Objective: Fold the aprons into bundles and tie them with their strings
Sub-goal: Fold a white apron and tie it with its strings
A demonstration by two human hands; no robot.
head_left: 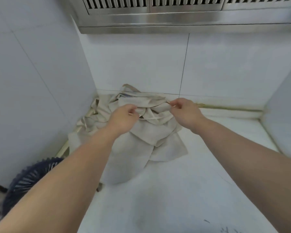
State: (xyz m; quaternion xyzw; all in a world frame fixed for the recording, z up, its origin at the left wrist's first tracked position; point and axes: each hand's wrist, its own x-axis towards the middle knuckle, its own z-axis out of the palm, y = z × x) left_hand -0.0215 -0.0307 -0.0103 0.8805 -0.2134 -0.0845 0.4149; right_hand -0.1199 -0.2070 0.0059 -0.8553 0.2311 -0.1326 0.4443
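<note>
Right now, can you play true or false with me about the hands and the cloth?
1. The left hand and the right hand both grip the beige aprons. True.
2. The beige aprons are tied in a neat bundle. False: they lie in a loose, crumpled heap.
3. The beige aprons lie on a white counter in a tiled corner. True.
4. The right hand rests flat on the white counter. False: its fingers pinch the cloth.
5. A steel vent hood is on the wall above. True.
</note>
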